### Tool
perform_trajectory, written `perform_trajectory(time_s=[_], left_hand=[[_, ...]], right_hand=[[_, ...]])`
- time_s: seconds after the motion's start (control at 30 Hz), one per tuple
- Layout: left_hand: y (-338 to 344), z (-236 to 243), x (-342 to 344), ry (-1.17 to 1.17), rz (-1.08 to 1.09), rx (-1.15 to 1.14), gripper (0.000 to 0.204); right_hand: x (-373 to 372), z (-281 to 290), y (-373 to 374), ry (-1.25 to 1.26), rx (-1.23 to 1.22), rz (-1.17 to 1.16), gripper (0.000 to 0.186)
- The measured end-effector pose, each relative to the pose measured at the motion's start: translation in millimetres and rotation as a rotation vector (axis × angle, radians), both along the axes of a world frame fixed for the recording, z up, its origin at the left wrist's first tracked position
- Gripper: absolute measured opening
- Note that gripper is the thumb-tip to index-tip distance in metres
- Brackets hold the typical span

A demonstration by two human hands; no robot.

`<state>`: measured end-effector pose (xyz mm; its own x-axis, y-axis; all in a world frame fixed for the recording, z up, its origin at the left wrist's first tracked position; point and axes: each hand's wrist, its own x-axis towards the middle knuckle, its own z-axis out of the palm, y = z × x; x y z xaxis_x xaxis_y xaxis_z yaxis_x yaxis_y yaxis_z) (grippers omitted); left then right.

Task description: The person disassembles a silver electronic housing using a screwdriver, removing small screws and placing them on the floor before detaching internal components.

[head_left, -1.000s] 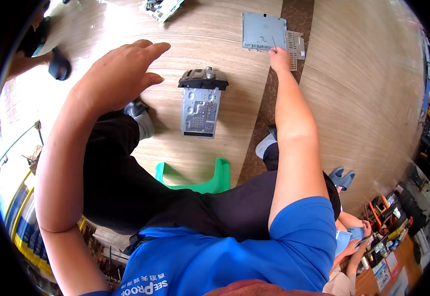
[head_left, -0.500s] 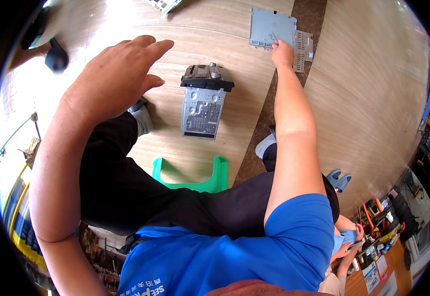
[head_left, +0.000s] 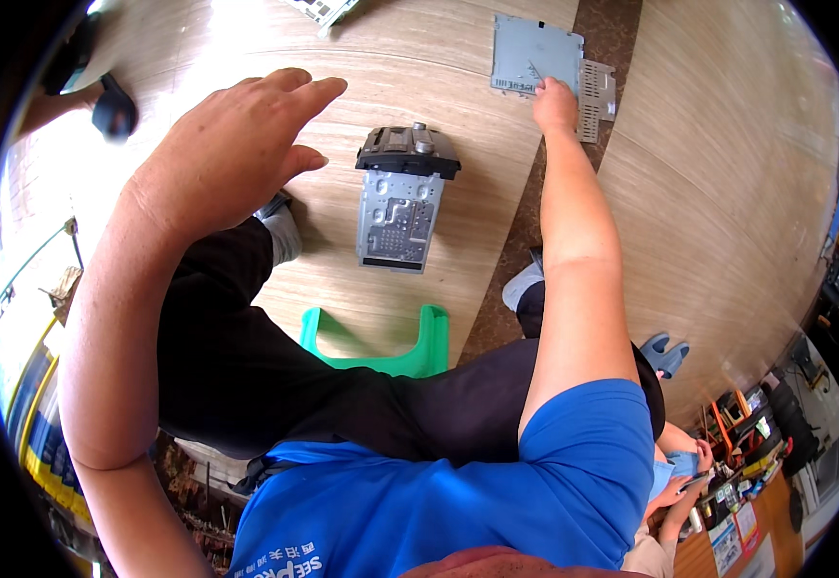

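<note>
My left hand (head_left: 236,144) hovers at the upper left with its fingers stretched out, holding nothing. To its right, a car stereo unit (head_left: 400,207) lies on the floor, its dark front panel with knobs at the far end and its perforated metal casing nearer me. My right hand (head_left: 556,106) reaches far forward, fingers pinched together at the near edge of a flat grey metal cover (head_left: 537,53). A thin dark line shows on the cover by the fingertips; what they hold is too small to name. A perforated metal plate (head_left: 590,101) lies beside that hand.
Between my legs sits a green plastic stool (head_left: 424,356). A circuit board (head_left: 321,10) lies at the top edge. Blue slippers (head_left: 665,356) are on the right, near another person (head_left: 675,482) by a cluttered wooden bench (head_left: 766,530). Someone's arm (head_left: 53,108) shows far left.
The whole view has shifted slightly, moving everything a little to the right. Both hands keep nearly the same pose and place relative to the parts.
</note>
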<state>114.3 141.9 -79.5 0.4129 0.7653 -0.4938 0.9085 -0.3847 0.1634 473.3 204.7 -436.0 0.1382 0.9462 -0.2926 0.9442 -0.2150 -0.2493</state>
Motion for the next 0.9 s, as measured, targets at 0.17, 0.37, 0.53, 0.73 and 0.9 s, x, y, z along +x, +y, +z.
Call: perform_trajectory(time_s=[0.17, 0.37, 0.53, 0.73, 0.9], left_hand=[[1.4, 2.0, -1.1, 0.020, 0.027, -0.053, 0.055], [0.4, 3.5, -3.7, -0.011, 0.048, -0.056, 0.056], [-3.7, 4.1, -11.8, -0.033, 0.037, -0.031, 0.055], [-10.5, -2.8, -34.8, -0.059, 0.019, 0.059, 0.054], [-17.9, 37.4, -8.0, -0.085, 0.004, 0.098, 0.038]], right_hand=[[0.3, 2.9, 0.6, -0.008, -0.028, 0.078, 0.020], [0.2, 2.6, -0.8, 0.030, -0.013, 0.029, 0.018], [-1.3, 5.5, -11.2, 0.128, 0.121, -0.128, 0.016], [-19.3, 25.1, -41.9, 0.225, 0.223, -0.275, 0.019], [-53.8, 103.1, -30.9, 0.661, 0.423, -0.322, 0.022]])
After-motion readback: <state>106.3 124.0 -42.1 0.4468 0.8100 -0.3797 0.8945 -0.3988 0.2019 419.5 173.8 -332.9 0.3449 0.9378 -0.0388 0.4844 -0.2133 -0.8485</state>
